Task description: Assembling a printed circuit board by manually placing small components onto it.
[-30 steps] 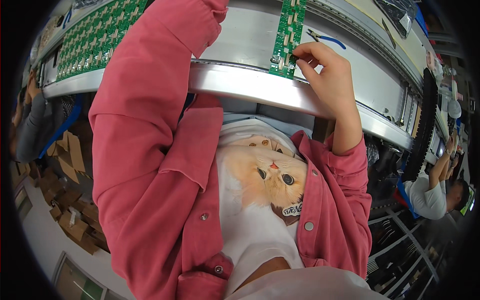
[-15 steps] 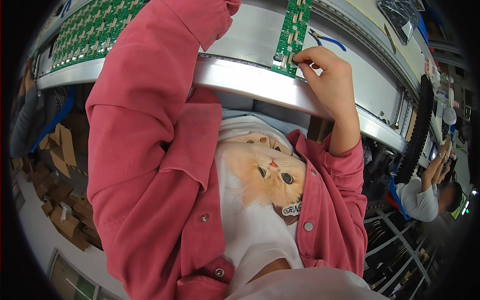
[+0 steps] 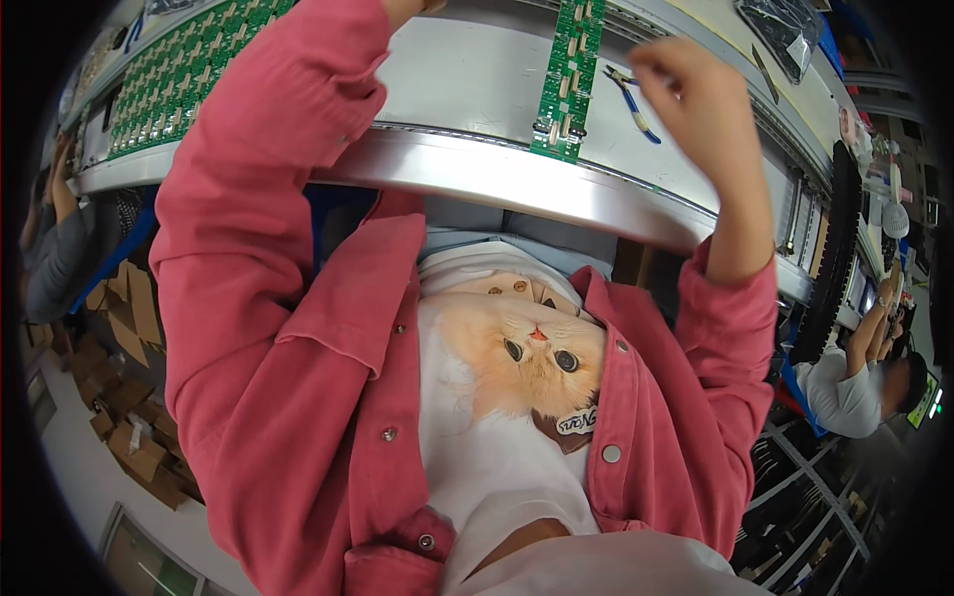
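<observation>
- Right hand (image 3: 696, 109) has lifted off the narrow green circuit board strip (image 3: 564, 84) and now hangs just right of it, fingers curled loosely, holding nothing visible.
- Strip lies released on the grey bench (image 3: 457, 79), its near end at the metal rim.
- Blue-handled pliers (image 3: 628, 94) lie between strip and hand.
- Left hand: out of frame beyond the strip's left; finger state cannot be told.

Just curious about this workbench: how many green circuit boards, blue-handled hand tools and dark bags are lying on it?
Green circuit boards: 2, a narrow strip and a large panel
Blue-handled pliers: 1
Dark bag: 1
Total: 4
</observation>
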Tool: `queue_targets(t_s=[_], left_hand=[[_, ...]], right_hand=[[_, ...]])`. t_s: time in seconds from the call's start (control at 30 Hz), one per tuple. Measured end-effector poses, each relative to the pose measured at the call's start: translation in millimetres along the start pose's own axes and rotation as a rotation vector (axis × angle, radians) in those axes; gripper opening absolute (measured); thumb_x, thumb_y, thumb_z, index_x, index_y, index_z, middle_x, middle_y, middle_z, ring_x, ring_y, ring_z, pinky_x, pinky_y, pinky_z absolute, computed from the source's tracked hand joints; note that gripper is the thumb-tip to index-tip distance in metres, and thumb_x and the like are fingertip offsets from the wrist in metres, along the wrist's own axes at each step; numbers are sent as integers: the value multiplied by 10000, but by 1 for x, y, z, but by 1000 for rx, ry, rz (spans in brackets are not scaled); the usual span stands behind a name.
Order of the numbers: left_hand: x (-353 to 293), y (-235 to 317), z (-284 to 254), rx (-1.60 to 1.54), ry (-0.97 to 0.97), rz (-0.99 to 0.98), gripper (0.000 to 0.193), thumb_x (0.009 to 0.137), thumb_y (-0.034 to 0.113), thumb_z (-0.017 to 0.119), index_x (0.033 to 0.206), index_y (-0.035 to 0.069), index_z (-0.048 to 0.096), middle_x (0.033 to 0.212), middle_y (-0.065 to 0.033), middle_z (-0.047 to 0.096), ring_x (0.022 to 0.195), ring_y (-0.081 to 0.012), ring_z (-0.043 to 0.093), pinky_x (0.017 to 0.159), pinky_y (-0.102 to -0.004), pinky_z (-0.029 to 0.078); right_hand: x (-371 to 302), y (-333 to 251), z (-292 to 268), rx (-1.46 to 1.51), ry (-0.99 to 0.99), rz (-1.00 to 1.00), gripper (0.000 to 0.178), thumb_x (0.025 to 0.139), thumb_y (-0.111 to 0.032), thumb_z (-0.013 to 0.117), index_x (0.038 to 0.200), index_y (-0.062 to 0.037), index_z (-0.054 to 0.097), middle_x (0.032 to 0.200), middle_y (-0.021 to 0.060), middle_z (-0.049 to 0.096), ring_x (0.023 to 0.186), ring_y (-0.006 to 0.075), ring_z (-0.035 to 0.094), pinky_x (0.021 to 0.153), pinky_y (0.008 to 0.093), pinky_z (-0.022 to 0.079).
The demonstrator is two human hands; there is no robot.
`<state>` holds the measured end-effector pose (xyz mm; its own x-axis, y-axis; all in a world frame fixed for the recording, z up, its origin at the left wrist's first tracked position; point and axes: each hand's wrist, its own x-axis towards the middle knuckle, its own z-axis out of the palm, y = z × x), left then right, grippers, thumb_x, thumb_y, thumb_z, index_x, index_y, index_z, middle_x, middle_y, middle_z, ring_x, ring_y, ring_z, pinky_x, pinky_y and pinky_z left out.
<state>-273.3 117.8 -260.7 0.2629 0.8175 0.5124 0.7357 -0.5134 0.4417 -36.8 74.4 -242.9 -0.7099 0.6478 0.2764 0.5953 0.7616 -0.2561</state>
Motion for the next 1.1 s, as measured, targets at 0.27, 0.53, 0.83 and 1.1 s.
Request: queue_targets(t_s=[0.27,0.53,0.83,1.1], left_hand=[[-24,80,1,-279,-304,-175,163,717,43,599,842,-9,689,731,-119,679,601,-247,603,601,-303,491],[-37,121,-4,-364,-469,-230,178,789,48,659,966,52,679,783,-6,610,646,-86,513,590,-202,433],[-46,116,12,-715,-468,-551,155,815,11,617,957,-11,677,748,-18,605,651,-64,503,595,-180,422],[-59,126,12,-280,-449,-148,194,785,4,610,967,33,673,827,-34,636,674,-129,558,634,-236,458]], right_hand=[[90,102,36,-241,228,27,238,775,-126,527,928,-7,665,856,184,670,716,392,621,680,447,504],[115,135,50,-350,241,233,234,769,-167,527,854,-7,675,830,203,666,711,390,620,679,449,498],[106,120,29,-111,289,123,163,696,-152,596,760,-40,696,750,161,667,650,338,613,638,399,492],[81,122,26,203,314,125,138,663,-84,628,773,-23,684,677,95,642,582,246,574,583,330,469]])
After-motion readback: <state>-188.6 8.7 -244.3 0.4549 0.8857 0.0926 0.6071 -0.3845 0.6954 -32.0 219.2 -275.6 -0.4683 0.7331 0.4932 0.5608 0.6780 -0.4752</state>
